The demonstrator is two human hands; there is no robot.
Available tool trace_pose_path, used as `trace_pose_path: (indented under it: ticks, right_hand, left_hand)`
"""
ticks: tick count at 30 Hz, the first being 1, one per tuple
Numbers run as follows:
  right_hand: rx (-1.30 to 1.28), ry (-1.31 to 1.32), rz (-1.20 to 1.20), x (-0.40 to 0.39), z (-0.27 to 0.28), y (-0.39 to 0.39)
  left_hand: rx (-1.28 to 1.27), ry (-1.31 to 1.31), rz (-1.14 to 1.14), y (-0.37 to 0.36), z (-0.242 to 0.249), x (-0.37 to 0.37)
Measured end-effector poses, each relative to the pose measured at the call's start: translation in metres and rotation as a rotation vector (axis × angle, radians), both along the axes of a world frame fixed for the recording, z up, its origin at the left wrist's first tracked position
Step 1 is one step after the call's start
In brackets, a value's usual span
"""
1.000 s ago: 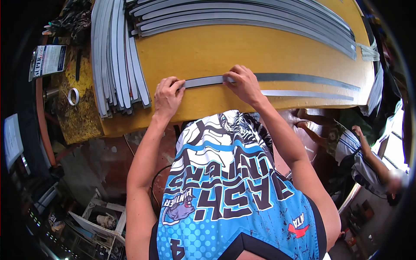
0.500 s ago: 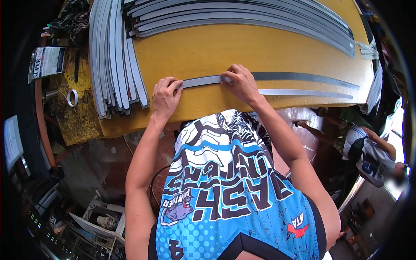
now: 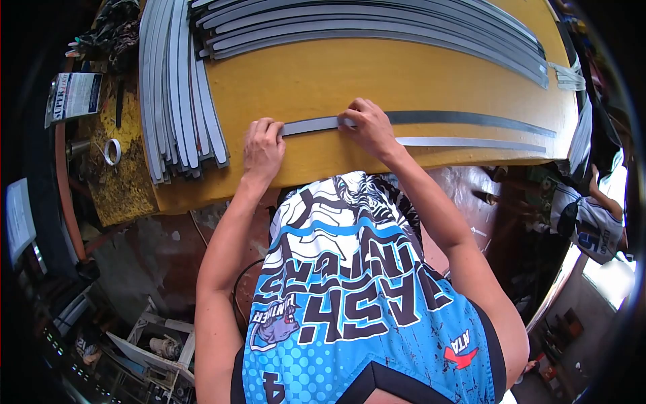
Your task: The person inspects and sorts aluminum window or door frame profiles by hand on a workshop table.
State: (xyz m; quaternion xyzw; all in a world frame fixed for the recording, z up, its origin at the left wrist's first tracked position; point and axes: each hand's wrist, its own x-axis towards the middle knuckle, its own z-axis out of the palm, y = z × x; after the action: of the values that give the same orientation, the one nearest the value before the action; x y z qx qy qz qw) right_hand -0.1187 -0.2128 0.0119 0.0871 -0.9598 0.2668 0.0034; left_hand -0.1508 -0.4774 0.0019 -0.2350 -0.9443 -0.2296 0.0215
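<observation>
A long narrow strip (image 3: 309, 125) lies across the yellow table, light grey between my hands and dark grey to the right of them. My left hand (image 3: 263, 149) has its fingers closed over the strip's left end and hides that tip. Pinched at the strip, where light meets dark, is my right hand (image 3: 369, 128), with thumb and index finger together. A second, thinner pale strip (image 3: 471, 143) rests just below, closer to the table's near edge, and touches neither hand.
Stacked strips lie along the far side (image 3: 377, 30), and an upright bundle of strips (image 3: 176, 94) stands at the left. A tape roll (image 3: 112, 152) and a printed label container (image 3: 74, 95) are further left. Another person (image 3: 585, 219) is at the right, beyond the table (image 3: 404, 77).
My right hand has shifted slightly left along the strip. My left hand's fingers look more drawn together over the end. The other person has moved further right.
</observation>
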Motion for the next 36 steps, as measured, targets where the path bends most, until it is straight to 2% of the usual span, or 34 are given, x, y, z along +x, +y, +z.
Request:
trace_pose_path:
  ticks: [8, 14, 16, 20, 25, 27, 36]
  right_hand:
    - [0.016, 0.058, -0.031, 0.001, -0.009, -0.002]
    - [0.000, 0.056, -0.040, 0.004, 0.000, 0.003]
    - [-0.140, -0.161, -0.173, 0.009, 0.020, 0.013]
    - [-0.291, -0.288, -0.185, 0.015, 0.021, 0.068]
    - [-0.229, -0.307, -0.136, 0.021, 0.039, 0.106]
    - [-0.158, -0.240, -0.097, 0.024, 0.039, 0.106]
    - [-0.119, -0.153, -0.070, 0.022, 0.019, 0.110]
  left_hand:
    - [0.197, -0.025, -0.191, 0.069, -0.004, 0.004]
    - [0.202, -0.018, -0.180, 0.080, -0.012, 0.003]
    - [0.186, -0.013, -0.163, 0.075, -0.011, 0.004]
    - [0.169, -0.010, -0.154, 0.071, -0.005, 0.002]
    - [0.141, -0.029, -0.142, 0.074, -0.004, 0.002]
    - [0.130, -0.024, -0.129, 0.075, -0.005, 0.003]
    - [0.065, -0.043, -0.081, 0.080, 0.002, 0.006]
